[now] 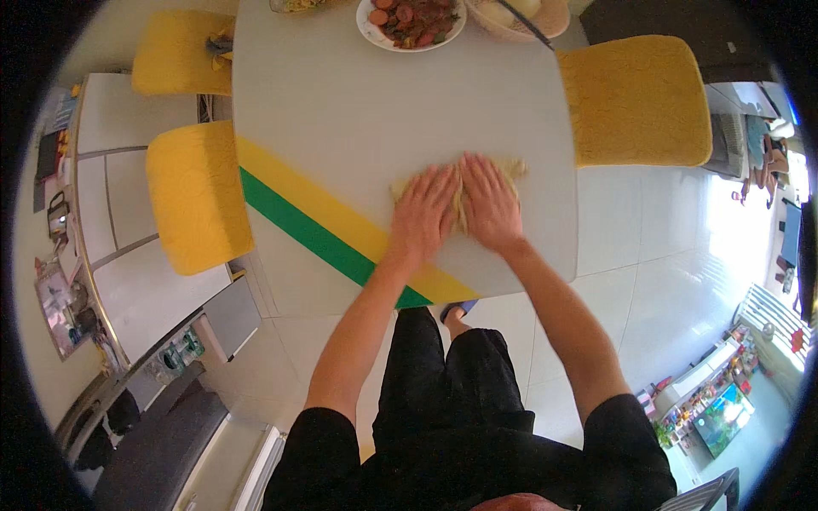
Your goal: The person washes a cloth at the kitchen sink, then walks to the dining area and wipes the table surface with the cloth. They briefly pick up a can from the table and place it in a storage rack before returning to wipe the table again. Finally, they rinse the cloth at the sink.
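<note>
A pale yellow cloth [514, 168] lies on the light tabletop [358, 115], close to its near edge. My left hand [425, 207] rests flat on the left part of the cloth, fingers pointing away from me. Flat on the right part is my right hand [489, 201], its fingertips beside those of the left. Both hands cover much of the cloth, so its full shape is hidden. Neither hand is plainly gripping it.
At the table's far side stand a plate of cooked food [418, 48], a pink basket [559, 22] with a dark utensil across it, and a glass dish [278, 5]. Yellow-covered chairs [198, 198] flank the table on the left, and another yellow chair [639, 102] on the right.
</note>
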### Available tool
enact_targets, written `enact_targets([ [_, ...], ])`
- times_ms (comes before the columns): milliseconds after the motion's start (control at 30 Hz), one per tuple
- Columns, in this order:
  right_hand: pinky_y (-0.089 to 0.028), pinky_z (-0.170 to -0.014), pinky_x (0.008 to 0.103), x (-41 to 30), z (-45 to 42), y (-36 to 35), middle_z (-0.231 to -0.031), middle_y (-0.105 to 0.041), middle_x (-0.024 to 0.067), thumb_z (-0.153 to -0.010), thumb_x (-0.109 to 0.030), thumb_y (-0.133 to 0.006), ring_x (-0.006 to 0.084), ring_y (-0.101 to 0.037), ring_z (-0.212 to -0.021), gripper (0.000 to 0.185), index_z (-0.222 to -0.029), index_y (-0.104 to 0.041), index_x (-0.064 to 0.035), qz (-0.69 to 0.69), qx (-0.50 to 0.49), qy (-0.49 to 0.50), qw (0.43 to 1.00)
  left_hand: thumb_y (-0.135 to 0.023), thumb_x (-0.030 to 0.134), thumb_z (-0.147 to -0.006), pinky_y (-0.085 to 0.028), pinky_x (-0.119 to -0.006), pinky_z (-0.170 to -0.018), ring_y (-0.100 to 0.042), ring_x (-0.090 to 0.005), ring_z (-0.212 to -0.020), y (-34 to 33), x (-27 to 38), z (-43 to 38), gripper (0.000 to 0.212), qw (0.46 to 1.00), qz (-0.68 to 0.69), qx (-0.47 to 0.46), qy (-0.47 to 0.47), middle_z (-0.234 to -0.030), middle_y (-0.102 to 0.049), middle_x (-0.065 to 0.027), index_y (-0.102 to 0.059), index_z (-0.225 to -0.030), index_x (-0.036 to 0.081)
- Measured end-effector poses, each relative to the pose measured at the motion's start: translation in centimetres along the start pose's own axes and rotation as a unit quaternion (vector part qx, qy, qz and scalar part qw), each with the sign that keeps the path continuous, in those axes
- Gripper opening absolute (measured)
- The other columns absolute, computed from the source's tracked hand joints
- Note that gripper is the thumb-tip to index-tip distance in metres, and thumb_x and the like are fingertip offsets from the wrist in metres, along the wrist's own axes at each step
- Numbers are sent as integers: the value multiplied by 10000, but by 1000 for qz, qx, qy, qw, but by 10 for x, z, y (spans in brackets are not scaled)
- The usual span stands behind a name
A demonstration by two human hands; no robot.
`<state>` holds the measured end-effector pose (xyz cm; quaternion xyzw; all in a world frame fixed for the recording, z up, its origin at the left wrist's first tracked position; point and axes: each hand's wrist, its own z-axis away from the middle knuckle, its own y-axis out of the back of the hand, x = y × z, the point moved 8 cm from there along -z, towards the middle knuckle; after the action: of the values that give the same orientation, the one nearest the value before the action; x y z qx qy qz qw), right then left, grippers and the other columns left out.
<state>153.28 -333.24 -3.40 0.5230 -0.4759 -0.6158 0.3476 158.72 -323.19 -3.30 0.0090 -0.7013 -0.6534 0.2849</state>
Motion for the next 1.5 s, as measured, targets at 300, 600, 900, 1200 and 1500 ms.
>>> enact_targets([
  [300, -230, -1213, 417, 41, -177, 14, -1539, -394, 102, -978, -185, -469, 269, -325, -1443, 545, -1500, -375, -62, 13, 70, 21, 997, -510, 278, -980, -227, -463, -1202, -296, -301, -1456, 45, -99, -137, 577, 996, 7, 90, -10, -1574, -341, -89, -383, -1493, 47],
  [600, -260, -1195, 434, 52, -197, 15, -1489, -458, 110, -984, -194, -462, 289, -376, -1408, 501, -1467, -433, -62, 9, 107, 11, 994, -512, 237, -957, -232, -468, -1200, -288, -304, -1460, 48, -107, -162, 588, 996, 14, 86, 6, -1581, -328, -94, -379, -1495, 39],
  [900, -249, -1186, 467, 41, -189, 25, -1493, -426, 220, -981, -225, -467, 376, -359, -1411, 504, -1423, -463, 16, 12, 135, -47, 990, -507, 275, -956, -229, -456, -1196, -342, -313, -1427, 57, -104, -148, 586, 987, -13, 162, -18, -1523, -409, -129, -405, -1475, 23],
  [1200, -224, -1207, 451, -25, -92, -7, -1533, -408, 130, -989, -214, -436, 311, -333, -1441, 519, -1483, -411, -57, 25, 170, -79, 982, -527, 237, -937, -231, -466, -1196, -311, -311, -1446, 30, -75, -43, 594, 991, -3, 133, -5, -1557, -370, -93, -398, -1480, 33],
  [1500, -224, -1208, 452, -151, 97, -55, -1559, -361, 148, -960, -218, -456, 317, -317, -1453, 540, -1470, -425, -43, -48, 33, -95, 994, -478, 218, -950, -190, -500, -1201, -236, -368, -1478, -2, -10, 184, 622, 994, 25, -37, 95, -1604, -272, -140, -321, -1518, 18],
])
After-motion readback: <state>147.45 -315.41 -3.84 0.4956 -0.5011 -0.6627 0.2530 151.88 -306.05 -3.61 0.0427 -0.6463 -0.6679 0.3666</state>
